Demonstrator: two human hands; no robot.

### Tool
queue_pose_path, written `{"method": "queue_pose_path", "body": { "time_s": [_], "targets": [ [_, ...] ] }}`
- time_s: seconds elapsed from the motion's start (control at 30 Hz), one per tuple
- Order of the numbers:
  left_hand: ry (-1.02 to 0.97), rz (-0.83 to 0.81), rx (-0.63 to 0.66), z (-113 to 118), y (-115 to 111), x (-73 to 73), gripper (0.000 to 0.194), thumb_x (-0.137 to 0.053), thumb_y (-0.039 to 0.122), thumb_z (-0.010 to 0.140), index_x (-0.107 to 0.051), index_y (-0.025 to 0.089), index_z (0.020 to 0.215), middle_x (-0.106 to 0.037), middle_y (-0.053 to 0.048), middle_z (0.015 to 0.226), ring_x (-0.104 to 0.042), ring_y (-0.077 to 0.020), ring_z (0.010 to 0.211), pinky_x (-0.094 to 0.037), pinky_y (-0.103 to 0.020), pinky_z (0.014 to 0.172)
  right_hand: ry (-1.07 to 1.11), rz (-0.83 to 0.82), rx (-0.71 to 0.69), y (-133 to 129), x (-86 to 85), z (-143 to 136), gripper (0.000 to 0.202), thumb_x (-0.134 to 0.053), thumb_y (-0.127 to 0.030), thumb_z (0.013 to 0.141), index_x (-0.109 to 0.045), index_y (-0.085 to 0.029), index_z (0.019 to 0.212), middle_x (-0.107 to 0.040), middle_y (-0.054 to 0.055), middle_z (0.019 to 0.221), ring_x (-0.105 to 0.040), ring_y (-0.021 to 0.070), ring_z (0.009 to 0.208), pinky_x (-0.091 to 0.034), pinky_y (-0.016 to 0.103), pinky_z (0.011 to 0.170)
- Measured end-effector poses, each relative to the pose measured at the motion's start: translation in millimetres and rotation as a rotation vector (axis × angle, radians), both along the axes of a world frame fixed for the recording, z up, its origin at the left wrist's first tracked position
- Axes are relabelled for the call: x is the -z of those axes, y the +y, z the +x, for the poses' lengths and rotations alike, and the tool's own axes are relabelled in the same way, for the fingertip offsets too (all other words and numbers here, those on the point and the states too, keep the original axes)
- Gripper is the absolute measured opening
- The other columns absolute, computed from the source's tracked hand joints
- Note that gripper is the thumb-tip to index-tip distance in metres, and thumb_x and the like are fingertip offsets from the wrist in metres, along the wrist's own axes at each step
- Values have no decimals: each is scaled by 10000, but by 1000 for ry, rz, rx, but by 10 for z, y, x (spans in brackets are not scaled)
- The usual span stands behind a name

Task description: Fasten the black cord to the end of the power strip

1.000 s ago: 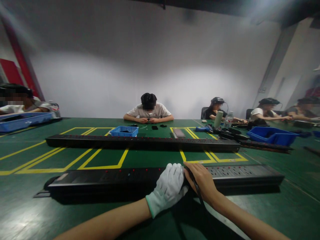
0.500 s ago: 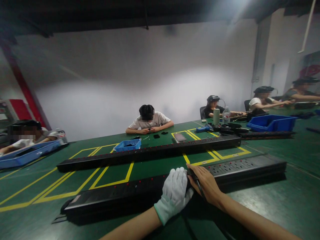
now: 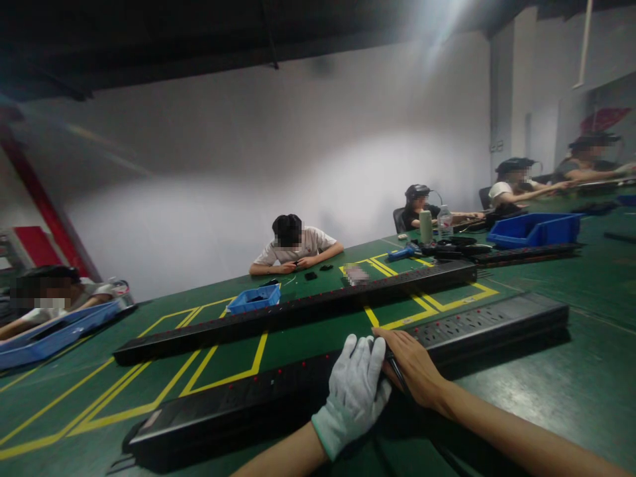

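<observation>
Black power strip (image 3: pixel 462 328), long, many sockets and small red switches, lies across the green surface (image 3: pixel 571 397) nearest the wearer, running low left to upper right. Left hand (image 3: pixel 355 391) in a white knit glove rests flat on the strip's top about mid-length, fingers together, pressing down, not wrapped around it. Right hand (image 3: pixel 412 368), bare, sits just beside the left, touching it, fingers curled over the strip's near edge; grip pinches a thin dark tool (image 3: pixel 396 372), its shaft lying along the palm toward the wrist. Tool tip hidden between the two hands, cannot tell what it touches.

Second black power strip (image 3: pixel 298 308) lies parallel farther back, crossing yellow floor-style marking lines (image 3: pixel 238 374) painted on the surface. Small blue bin (image 3: pixel 254 299) just behind that strip, left of centre. Larger blue bin (image 3: pixel 534 230) far right, near a green cup (image 3: pixel 425 226) and a clear water bottle (image 3: pixel 444 222). Blue tray (image 3: pixel 54 331) at far left.

Person in a white shirt (image 3: pixel 298 248) sits opposite, hands together over small black parts. Other people are seated far right and far left, wearing headgear. View is tilted and blurred at the edges.
</observation>
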State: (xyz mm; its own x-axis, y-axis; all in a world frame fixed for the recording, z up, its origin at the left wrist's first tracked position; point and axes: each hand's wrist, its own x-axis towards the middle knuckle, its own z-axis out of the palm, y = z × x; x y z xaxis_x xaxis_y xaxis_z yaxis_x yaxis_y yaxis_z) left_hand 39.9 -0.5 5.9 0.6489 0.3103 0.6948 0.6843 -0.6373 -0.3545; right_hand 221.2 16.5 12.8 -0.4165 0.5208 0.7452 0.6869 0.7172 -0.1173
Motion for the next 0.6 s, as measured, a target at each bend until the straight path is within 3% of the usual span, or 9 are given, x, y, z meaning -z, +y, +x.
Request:
{"method": "queue_pose_path", "body": {
  "time_s": [0.6],
  "targets": [
    [-46, 45, -22, 18, 19, 62, 580, -471, 279, 872, -360, 63, 1399, -507, -161, 1337, -455, -301, 1250, -418, -473, 1036, -8, -37, -18, -9, -27, 8, 422, -486, -127, 812, -463, -150, 1233, -623, 138, 1101, -598, 267, 1003, -505, 441, 872]
  ]
}}
